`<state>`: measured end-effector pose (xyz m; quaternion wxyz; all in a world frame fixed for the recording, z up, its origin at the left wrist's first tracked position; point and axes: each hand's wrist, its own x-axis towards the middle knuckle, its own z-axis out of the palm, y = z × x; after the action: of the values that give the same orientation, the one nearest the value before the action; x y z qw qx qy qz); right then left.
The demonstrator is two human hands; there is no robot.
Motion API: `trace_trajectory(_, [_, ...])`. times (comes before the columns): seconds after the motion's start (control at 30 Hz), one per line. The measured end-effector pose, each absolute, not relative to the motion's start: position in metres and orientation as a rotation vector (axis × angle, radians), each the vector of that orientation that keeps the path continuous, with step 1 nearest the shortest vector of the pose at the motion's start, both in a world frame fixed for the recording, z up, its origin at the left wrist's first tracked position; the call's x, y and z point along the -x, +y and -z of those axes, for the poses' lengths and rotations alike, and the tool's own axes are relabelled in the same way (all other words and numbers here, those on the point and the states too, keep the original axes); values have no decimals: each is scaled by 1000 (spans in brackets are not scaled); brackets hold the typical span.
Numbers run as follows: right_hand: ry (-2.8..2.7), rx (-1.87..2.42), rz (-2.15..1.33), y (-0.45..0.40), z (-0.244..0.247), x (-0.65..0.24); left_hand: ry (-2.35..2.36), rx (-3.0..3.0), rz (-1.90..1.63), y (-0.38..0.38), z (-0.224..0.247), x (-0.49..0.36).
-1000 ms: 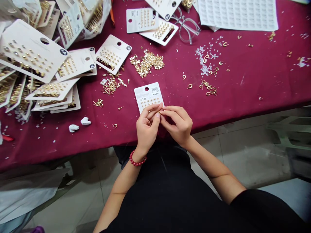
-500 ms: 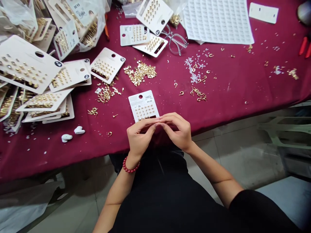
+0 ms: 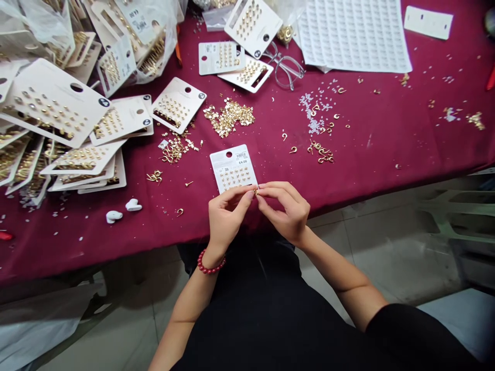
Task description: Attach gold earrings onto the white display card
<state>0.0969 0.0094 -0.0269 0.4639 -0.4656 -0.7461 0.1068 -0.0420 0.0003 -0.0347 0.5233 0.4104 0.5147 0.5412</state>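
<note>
Earring card (image 3: 233, 168) on the tablecloth (image 3: 386, 129)

Clear-framed glasses (image 3: 288, 72) lie on the maroon tablecloth (image 3: 371, 134); a printed sheet (image 3: 353, 36) lies beside them; two white earbuds (image 3: 133, 205) sit leftward.

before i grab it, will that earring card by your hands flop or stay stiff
The earring card looks like thin, fairly stiff card, so it should lift flat and feel light. The gold studs seem fixed in rows, so they probably won't fall.
</note>
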Motion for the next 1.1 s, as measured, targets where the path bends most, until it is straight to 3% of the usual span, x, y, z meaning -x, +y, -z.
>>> trace_trajectory(0.6, [-1862,1089,-152,13,36,-93,1288,-982,-1354,3,31,34])
trace_trajectory(0.73, [-1778,1126,-445,12,34,-87,1401,-1065,-1417,1,35,37])
trace_trajectory(0.87, [-1686,1204,-827,10,29,-83,1547,-1516,-1467,-9,39,48])
trace_trajectory(1.1, [-1990,1121,-748,14,35,-77,1755,-1856,-1349,-23,46,66])
